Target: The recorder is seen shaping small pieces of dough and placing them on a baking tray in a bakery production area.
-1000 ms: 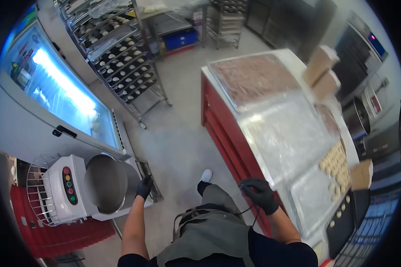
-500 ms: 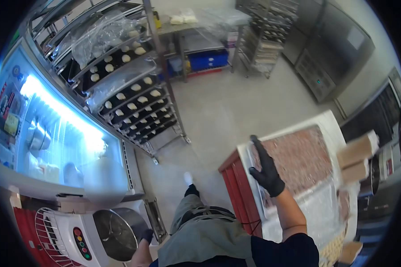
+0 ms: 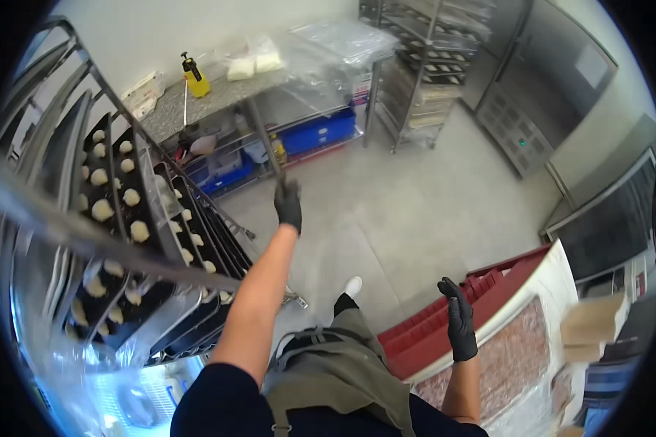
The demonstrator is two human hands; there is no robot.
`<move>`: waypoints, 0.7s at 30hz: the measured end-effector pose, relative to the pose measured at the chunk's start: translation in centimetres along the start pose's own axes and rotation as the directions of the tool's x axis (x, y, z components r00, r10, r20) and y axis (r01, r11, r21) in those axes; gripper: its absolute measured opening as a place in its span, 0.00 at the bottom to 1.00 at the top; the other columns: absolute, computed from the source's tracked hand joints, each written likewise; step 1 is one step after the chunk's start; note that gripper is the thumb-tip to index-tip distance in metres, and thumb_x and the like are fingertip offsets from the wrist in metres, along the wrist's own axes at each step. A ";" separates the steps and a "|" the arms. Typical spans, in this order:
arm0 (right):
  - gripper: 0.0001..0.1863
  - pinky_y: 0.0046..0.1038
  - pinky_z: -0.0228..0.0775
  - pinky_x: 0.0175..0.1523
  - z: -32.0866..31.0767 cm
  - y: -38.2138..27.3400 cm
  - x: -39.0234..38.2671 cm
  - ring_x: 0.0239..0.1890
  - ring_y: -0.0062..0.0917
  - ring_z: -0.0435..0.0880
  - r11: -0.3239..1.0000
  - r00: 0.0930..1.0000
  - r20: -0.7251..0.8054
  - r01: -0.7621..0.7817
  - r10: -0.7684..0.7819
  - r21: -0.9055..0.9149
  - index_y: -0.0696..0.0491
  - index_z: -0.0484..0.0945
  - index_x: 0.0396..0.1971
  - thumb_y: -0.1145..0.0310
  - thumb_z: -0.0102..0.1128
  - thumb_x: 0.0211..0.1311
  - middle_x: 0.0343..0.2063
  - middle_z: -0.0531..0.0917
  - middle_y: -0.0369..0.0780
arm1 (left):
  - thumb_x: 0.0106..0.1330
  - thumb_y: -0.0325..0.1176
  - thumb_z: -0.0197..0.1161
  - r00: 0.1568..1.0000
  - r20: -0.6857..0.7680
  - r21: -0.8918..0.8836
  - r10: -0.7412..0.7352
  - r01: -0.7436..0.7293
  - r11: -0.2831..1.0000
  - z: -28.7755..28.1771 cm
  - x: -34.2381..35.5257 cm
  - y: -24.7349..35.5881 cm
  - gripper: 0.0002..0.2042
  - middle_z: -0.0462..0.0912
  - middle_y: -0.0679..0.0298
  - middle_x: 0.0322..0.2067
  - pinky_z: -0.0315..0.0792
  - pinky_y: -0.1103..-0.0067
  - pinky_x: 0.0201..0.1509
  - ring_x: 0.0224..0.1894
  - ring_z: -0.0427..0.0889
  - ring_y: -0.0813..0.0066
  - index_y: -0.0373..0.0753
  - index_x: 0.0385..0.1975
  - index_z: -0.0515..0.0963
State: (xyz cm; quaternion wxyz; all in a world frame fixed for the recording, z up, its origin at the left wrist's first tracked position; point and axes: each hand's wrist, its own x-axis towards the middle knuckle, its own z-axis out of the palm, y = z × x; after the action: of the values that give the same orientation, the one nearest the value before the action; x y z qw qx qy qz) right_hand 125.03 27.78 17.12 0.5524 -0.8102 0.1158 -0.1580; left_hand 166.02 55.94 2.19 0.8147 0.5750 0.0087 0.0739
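My left hand (image 3: 288, 209), in a black glove, reaches forward over the floor on an outstretched arm. Its fingers point ahead, somewhat blurred, and nothing shows in them. Closest to it are the rolling rack (image 3: 142, 255) on the left and the leg of the worktable beyond. My right hand (image 3: 461, 324), also black-gloved, hovers with straight fingers beside the red unit (image 3: 423, 331) and the pale slab top (image 3: 561, 273). A tray of pinkish, minced-looking food (image 3: 514, 349) lies on that top; my right hand holds nothing.
Dark trays of pale dough pieces (image 3: 100, 210) fill the left rack. Against the back wall stands a worktable (image 3: 229, 102) with a yellow spray bottle (image 3: 197, 81) and blue bins (image 3: 317, 131) below. Another loaded rack (image 3: 415, 109) and a steel cabinet (image 3: 521, 120) stand back right.
The view has turned and shifted forward; the mixer has left it. My left hand has gone from beside the mixer bowl to well ahead of me. My right hand has moved off the food tray.
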 end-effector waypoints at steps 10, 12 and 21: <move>0.23 0.31 0.73 0.57 4.1 2.4 23.9 0.47 0.32 0.83 0.965 0.973 -0.005 -0.230 0.233 0.126 0.63 0.72 0.61 0.63 0.39 0.78 0.48 0.84 0.47 | 0.63 0.35 0.63 0.826 -0.516 0.307 0.228 -0.070 0.949 3.8 41.8 6.5 0.17 0.83 0.54 0.40 0.73 0.72 0.48 0.41 0.81 0.61 0.34 0.49 0.76; 0.23 0.31 0.74 0.57 5.1 3.3 28.3 0.47 0.33 0.83 0.965 0.972 0.024 -0.233 0.232 0.121 0.63 0.72 0.61 0.63 0.39 0.78 0.47 0.84 0.47 | 0.60 0.37 0.68 0.771 -0.519 0.414 0.368 -0.150 0.898 -3.5 51.9 8.9 0.21 0.83 0.53 0.41 0.74 0.72 0.48 0.42 0.82 0.61 0.34 0.51 0.76; 0.21 0.30 0.75 0.52 12.8 8.2 42.7 0.44 0.34 0.84 0.871 0.888 -0.150 -0.371 0.434 0.321 0.60 0.73 0.59 0.63 0.43 0.76 0.47 0.84 0.47 | 0.49 0.51 0.77 0.783 -0.570 0.660 0.250 0.255 0.706 -17.0 79.7 13.0 0.30 0.85 0.54 0.30 0.79 0.71 0.35 0.30 0.84 0.63 0.31 0.43 0.83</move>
State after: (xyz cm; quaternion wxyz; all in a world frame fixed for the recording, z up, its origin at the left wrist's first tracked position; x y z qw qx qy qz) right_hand 169.31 20.34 10.57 0.6674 -0.6581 0.3186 -0.1412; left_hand 241.76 86.50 14.32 0.4798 0.7841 0.3052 0.2487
